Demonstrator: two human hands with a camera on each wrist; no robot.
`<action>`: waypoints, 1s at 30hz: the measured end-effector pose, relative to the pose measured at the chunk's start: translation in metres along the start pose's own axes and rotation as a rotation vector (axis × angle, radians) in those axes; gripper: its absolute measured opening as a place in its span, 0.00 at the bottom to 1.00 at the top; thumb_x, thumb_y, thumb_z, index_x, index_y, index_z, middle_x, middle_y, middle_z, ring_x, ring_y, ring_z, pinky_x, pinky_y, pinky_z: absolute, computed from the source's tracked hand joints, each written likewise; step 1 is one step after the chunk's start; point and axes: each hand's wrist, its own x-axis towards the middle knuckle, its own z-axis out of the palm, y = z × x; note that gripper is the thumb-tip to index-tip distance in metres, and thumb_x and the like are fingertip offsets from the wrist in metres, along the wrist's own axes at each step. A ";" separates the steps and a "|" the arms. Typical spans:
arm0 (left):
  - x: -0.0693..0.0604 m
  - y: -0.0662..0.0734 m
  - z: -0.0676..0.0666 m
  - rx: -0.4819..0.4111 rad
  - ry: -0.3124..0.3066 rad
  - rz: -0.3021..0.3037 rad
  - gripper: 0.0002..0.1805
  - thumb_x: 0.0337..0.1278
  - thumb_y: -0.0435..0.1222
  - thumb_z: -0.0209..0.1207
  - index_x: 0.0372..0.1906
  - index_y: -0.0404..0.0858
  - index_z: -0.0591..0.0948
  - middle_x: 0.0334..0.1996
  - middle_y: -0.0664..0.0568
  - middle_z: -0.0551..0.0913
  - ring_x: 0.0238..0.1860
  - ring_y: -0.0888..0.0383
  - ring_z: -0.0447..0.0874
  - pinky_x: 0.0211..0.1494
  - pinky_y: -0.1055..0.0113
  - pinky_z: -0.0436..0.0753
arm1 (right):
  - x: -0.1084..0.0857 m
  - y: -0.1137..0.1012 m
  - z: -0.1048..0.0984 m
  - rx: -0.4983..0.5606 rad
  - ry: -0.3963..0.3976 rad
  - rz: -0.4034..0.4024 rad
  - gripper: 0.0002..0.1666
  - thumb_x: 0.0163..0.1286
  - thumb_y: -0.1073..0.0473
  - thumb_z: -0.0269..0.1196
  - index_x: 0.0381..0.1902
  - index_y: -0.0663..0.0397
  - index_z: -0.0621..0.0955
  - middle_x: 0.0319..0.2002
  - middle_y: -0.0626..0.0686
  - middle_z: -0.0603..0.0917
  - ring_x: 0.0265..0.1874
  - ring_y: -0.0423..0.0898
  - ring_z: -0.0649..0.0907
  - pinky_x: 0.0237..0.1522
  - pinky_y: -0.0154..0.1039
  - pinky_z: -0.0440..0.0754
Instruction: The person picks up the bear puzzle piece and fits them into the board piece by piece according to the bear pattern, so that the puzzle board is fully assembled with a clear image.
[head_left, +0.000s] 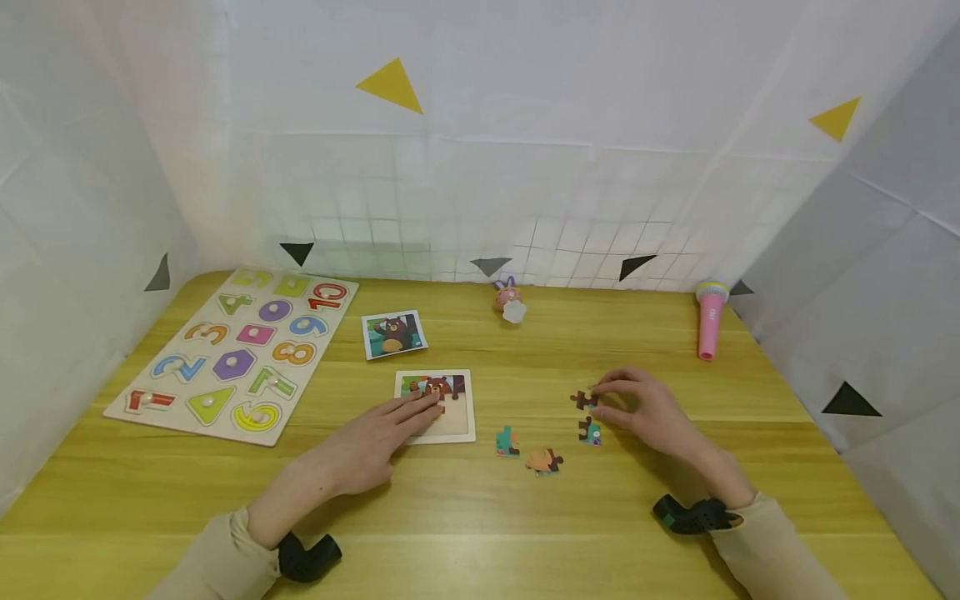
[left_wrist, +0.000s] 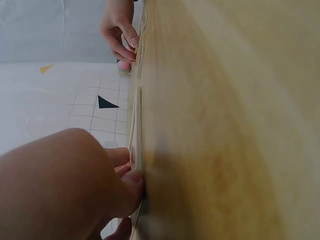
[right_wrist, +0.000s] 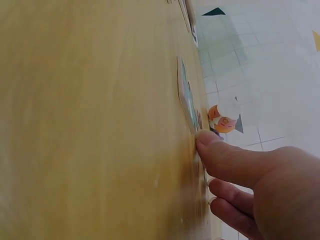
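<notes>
In the head view my left hand [head_left: 367,446] lies with straight fingers over the framed bear puzzle [head_left: 456,425], whose upper part holds pieces and whose lower part shows bare wood. My right hand [head_left: 648,412] has thumb and index finger at the right edge of a dark brown piece [head_left: 582,400], pinching it. Just below lies a teal and brown piece [head_left: 594,433]. A teal piece [head_left: 506,442] and an orange-brown piece [head_left: 543,461] lie between the frame and my right hand. The left wrist view shows my left thumb against the frame's edge [left_wrist: 139,125].
A number and shape board [head_left: 198,404] lies at the left. Behind the frame is a bear picture card [head_left: 393,334]. A small figurine [head_left: 510,300] stands at the back middle, and a pink toy microphone [head_left: 708,325] lies at the back right.
</notes>
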 end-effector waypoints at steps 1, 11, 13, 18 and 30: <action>0.000 0.000 0.000 0.000 -0.001 0.000 0.47 0.50 0.22 0.54 0.79 0.41 0.58 0.80 0.49 0.53 0.79 0.44 0.49 0.78 0.48 0.58 | 0.000 0.000 0.000 -0.002 0.001 0.000 0.15 0.60 0.58 0.74 0.45 0.54 0.89 0.46 0.51 0.83 0.47 0.50 0.82 0.50 0.53 0.81; 0.001 0.000 -0.001 0.007 -0.001 0.005 0.47 0.50 0.22 0.54 0.79 0.43 0.58 0.80 0.49 0.53 0.79 0.44 0.49 0.78 0.48 0.58 | 0.000 0.002 0.000 -0.006 0.016 -0.010 0.13 0.59 0.60 0.75 0.43 0.53 0.90 0.46 0.49 0.83 0.46 0.48 0.82 0.48 0.50 0.81; 0.001 0.000 -0.001 0.002 -0.002 0.002 0.47 0.49 0.22 0.54 0.79 0.43 0.58 0.80 0.49 0.53 0.79 0.44 0.50 0.78 0.48 0.58 | -0.001 0.002 0.001 -0.006 0.024 -0.020 0.12 0.59 0.60 0.75 0.42 0.52 0.90 0.45 0.49 0.83 0.46 0.48 0.82 0.48 0.49 0.81; 0.001 0.000 -0.001 -0.009 -0.005 -0.010 0.47 0.49 0.21 0.54 0.79 0.44 0.59 0.80 0.49 0.54 0.79 0.44 0.51 0.78 0.47 0.59 | -0.001 0.003 0.001 -0.004 0.036 -0.032 0.12 0.58 0.60 0.75 0.41 0.51 0.90 0.45 0.49 0.83 0.46 0.47 0.81 0.47 0.48 0.80; 0.000 0.001 -0.001 0.000 0.000 -0.015 0.47 0.48 0.22 0.55 0.79 0.43 0.59 0.80 0.48 0.54 0.79 0.43 0.51 0.78 0.47 0.60 | -0.001 0.002 0.001 -0.001 0.027 -0.041 0.12 0.60 0.61 0.74 0.42 0.53 0.89 0.46 0.51 0.83 0.46 0.49 0.81 0.48 0.51 0.81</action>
